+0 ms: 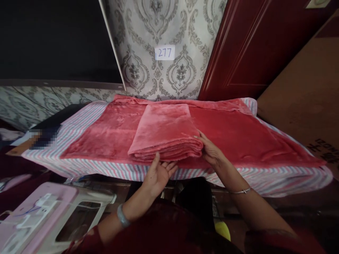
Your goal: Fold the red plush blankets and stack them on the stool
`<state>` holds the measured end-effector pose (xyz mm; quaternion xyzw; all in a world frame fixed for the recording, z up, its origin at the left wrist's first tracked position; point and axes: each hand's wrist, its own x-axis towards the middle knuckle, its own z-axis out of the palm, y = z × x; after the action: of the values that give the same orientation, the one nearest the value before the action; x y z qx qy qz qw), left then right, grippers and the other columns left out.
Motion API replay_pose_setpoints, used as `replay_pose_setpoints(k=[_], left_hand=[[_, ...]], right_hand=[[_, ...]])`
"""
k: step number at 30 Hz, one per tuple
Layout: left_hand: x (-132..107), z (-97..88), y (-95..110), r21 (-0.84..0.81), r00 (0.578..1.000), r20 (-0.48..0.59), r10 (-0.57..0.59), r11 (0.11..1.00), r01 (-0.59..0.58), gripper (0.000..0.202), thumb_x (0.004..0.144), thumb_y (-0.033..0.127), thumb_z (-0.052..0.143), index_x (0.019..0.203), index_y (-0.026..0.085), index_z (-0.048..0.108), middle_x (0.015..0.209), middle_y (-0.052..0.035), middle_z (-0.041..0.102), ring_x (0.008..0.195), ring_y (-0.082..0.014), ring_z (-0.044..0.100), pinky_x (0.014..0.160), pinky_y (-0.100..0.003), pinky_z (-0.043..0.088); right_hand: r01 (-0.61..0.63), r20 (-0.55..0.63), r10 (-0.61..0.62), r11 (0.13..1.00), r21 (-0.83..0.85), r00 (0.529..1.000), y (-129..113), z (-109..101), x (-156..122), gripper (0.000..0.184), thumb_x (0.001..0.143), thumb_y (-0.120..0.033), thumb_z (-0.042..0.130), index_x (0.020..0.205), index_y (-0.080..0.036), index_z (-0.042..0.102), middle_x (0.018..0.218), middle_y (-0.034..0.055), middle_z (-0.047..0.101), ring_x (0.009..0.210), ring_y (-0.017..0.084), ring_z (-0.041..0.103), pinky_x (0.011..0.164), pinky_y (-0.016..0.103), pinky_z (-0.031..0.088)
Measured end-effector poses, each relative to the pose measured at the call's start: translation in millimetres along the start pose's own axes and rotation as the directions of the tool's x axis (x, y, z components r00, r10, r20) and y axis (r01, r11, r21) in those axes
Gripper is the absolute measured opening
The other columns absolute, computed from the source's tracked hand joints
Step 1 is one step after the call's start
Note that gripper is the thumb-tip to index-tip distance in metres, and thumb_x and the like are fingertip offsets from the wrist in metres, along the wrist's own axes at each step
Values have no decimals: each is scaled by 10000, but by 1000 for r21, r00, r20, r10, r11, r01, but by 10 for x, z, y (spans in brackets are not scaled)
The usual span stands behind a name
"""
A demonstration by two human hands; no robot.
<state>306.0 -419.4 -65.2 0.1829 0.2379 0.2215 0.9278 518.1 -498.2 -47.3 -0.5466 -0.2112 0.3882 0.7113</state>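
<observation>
A folded pink-red plush blanket (165,125) lies in a thick rectangular bundle, its stacked layers facing me along the front edge. Beneath it a larger red plush blanket (225,137) is spread out over a striped sheet (84,121). My right hand (210,148) is closed around the bundle's front right corner, with some of its fingers hidden. At the middle of the front edge, my left hand (159,173) is turned palm up. Its thumb reaches the layers, while the other fingers stretch out loosely just below them.
A dark television screen (58,42) hangs at the left, and a paper marked 277 (165,52) is on the patterned wall. To the right stand a dark red door (238,46) and a large cardboard box (304,88). A pink and white appliance (50,211) sits at lower left.
</observation>
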Motion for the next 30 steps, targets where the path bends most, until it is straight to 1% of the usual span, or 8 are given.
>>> replay_pose_setpoints(k=[6,11,14,17,20,22,26,30], left_hand=[[108,330,101,-57,994,-38,102,993,-104,724,860,622,658,1439,225,480,1458,-163,569,1292,-362,580,1084,-569,454],[109,484,132,12,993,-66,97,995,-96,644,837,571,712,1382,263,559,1432,-125,609,1270,-345,607,1032,-550,501],[183,570,93,26,991,-103,88,996,-86,508,857,497,717,1276,219,644,1291,-123,700,1185,-322,664,969,-501,556],[305,607,41,2,983,-146,111,994,-112,362,831,297,758,1163,171,686,1098,-105,765,1006,-276,730,883,-436,605],[388,609,9,16,958,-213,194,981,-195,292,757,80,736,1034,162,699,906,-58,780,823,-219,747,807,-376,627],[375,634,45,66,937,-229,264,964,-256,226,733,39,703,927,156,701,815,-44,770,777,-209,745,789,-354,630],[127,732,377,151,915,-145,376,922,-356,100,726,85,691,806,144,699,796,-60,768,820,-222,751,838,-334,624],[-313,624,951,269,877,-237,418,896,-355,106,737,114,660,828,159,692,824,-48,772,816,-223,754,836,-341,635]], right_hand=[[-13,-76,13,1000,0,997,33,13,-60,921,740,-343,754,1551,-311,319,1288,54,681,1058,235,703,905,382,600],[10,-98,-8,1000,24,995,147,17,-116,1023,695,-372,809,1572,-278,292,1402,89,615,1187,256,653,1018,392,554],[0,-104,4,999,38,995,208,-3,-119,1032,683,-384,823,1566,-289,297,1402,82,614,1212,262,640,1040,408,543],[4,-78,-1,999,48,997,240,-33,-103,1035,689,-399,829,1566,-305,289,1377,74,629,1221,269,634,1025,427,556],[25,-56,-22,998,63,998,237,-12,-110,1018,685,-416,841,1550,-321,312,1384,66,623,1245,266,618,1015,420,564],[28,-39,-24,994,105,999,214,48,-152,1012,685,-424,845,1541,-330,313,1368,64,633,1232,267,626,987,420,577],[-53,101,34,980,194,994,158,182,-301,1040,722,-426,837,1550,-367,211,1182,53,713,973,269,731,828,447,620],[-156,192,109,955,253,975,233,136,-292,971,791,-482,778,1529,-350,160,1052,70,727,875,281,753,787,464,608]])
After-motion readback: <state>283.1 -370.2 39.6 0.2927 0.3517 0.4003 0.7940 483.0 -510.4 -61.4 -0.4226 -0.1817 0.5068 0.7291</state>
